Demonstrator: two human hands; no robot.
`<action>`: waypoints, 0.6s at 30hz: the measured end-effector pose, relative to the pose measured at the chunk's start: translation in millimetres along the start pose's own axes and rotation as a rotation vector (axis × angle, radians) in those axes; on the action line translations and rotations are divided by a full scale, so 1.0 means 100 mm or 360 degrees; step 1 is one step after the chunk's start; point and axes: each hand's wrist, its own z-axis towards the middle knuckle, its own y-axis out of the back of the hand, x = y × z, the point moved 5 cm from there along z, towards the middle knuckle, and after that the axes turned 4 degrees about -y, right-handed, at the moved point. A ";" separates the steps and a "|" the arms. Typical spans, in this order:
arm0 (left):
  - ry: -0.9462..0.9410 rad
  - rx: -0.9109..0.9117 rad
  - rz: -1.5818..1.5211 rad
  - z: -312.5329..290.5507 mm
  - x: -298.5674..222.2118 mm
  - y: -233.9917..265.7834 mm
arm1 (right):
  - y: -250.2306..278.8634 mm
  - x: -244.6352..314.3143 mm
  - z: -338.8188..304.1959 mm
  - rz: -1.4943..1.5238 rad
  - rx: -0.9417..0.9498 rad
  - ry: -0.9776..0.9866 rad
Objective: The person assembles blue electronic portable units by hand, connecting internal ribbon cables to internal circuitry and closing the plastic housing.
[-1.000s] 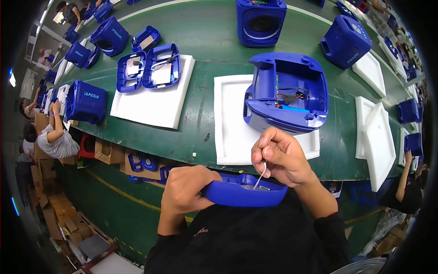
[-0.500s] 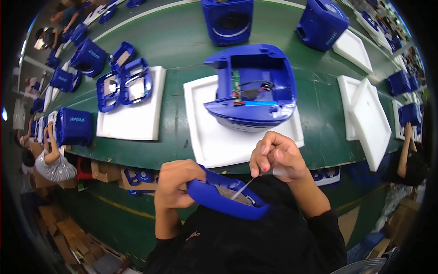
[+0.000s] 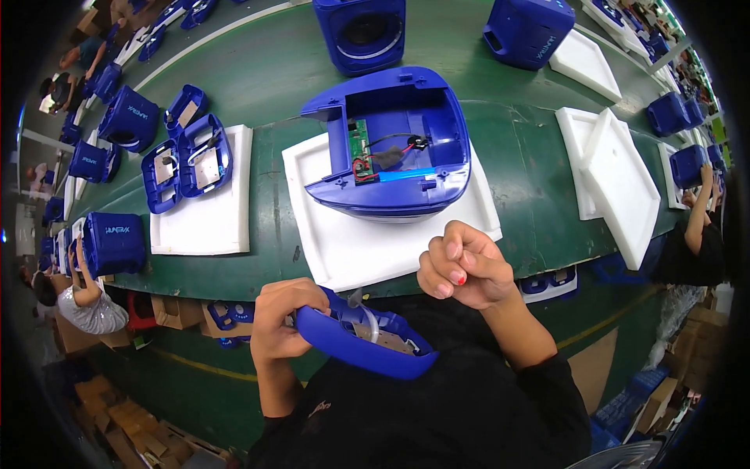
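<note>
My left hand is wrapped round one end of a curved blue plastic panel, tilted in front of my chest. A pale cable curves up out of the panel's hollow side; a small dark piece shows near its upper end. To the right of the panel and apart from it is my right hand, fingers curled in and pressed together, with a red spot on one fingertip. What it holds, if anything, is hidden. Beyond my hands an open blue speaker housing lies on its side, with a green circuit board and wires inside.
The housing rests on a white foam tray on the green bench. More blue panels lie on a foam tray at left. Foam trays are stacked at right. Blue speakers stand farther back; people work at both sides.
My right hand has drawn its fingers in and come away from the pale cable, which was stretched towards it and now curves over the panel. My left hand keeps hold of the panel.
</note>
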 end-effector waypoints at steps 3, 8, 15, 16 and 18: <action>0.0039 0.0018 -0.0029 0.00 0.04 0.01 | 0.02 0.02 -0.01 -0.0004 0.0001 0.0016; 0.0412 0.0046 -0.0213 -0.15 0.46 0.03 | 0.08 0.24 -0.11 -0.0049 -0.0022 0.0078; 0.0674 -0.0032 -0.0870 -0.40 1.02 -0.05 | 0.70 1.10 -0.28 -0.0371 -0.0582 0.0383; 0.0703 -0.0104 -0.1057 -0.42 1.07 -0.07 | 0.86 1.21 -0.31 -0.0513 -0.0804 0.0345; 0.0760 -0.0236 -0.1248 -0.37 1.11 -0.14 | 1.09 1.38 -0.37 -0.0584 -0.0926 0.0320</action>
